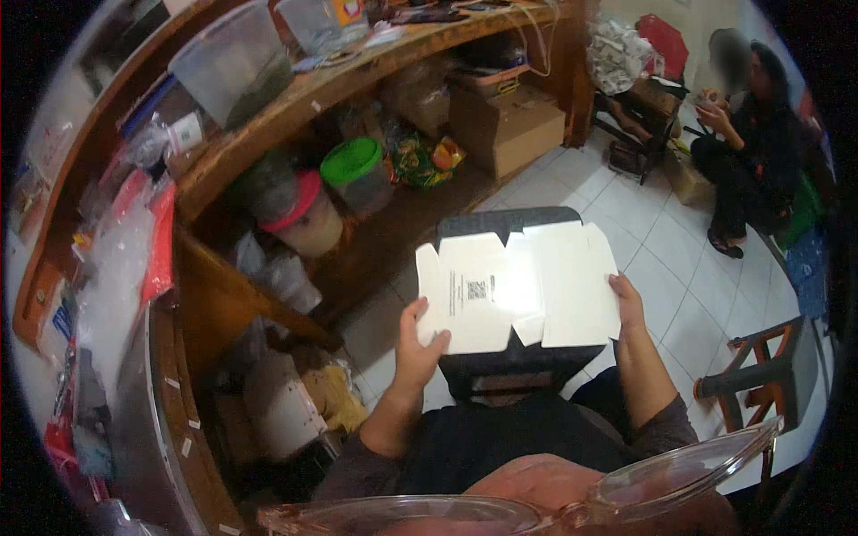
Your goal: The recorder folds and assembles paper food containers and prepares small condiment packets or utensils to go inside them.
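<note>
An unfolded white cardboard box blank (572,295) spreads out flat in front of me, with flaps and cut notches along its edges. Small dark print and a square code show on its left panel. My left hand (416,350) grips the blank's lower left edge, thumb on top. At the right edge my right hand (627,308) holds it, with the fingers partly hidden behind the card. Under the blank stands a black stool (509,219), its top mostly covered; whether the card rests on it I cannot tell.
Left, a wooden shelf unit (393,45) holds a green-lidded tub (353,170), a pink-lidded tub (304,214) and a cardboard box (514,129). An orange-and-grey stool (769,375) is at right on the tiled floor (661,259). Another person (760,143) sits far right.
</note>
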Available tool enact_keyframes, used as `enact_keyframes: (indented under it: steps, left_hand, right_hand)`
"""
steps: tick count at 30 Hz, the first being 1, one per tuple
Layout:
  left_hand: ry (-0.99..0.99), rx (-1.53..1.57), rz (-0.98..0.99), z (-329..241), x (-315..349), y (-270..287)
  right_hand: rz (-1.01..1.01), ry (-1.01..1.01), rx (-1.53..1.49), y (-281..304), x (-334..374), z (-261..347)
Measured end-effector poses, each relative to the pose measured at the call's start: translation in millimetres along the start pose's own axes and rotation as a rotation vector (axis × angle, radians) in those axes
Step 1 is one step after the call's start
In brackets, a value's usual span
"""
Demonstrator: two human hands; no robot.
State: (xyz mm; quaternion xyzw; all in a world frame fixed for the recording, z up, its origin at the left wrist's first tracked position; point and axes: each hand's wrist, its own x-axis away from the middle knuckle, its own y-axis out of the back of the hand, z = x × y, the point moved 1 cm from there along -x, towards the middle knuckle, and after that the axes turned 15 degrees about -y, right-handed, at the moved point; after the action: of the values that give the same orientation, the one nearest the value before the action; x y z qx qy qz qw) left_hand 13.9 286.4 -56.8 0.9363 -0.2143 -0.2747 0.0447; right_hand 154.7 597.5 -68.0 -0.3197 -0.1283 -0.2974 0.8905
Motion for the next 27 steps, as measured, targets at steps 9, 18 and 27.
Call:
enact_keyframes:
  steps: [9, 18, 27]
  left_hand:
    - [0.123, -0.134, -0.382, 25.6, -25.1, 98.3]
    - [0.172, -0.395, -0.342, 50.9, -33.1, 145.1]
    - [0.373, 0.127, -0.391, 41.2, -44.4, 152.7]
  right_hand:
    - [0.086, -0.056, 0.199, -135.4, -89.4, -24.9]
    - [0.144, -0.137, 0.861, -200.6, -162.2, -8.3]
    - [0.093, -0.088, 0.873, -216.2, -139.6, -11.4]
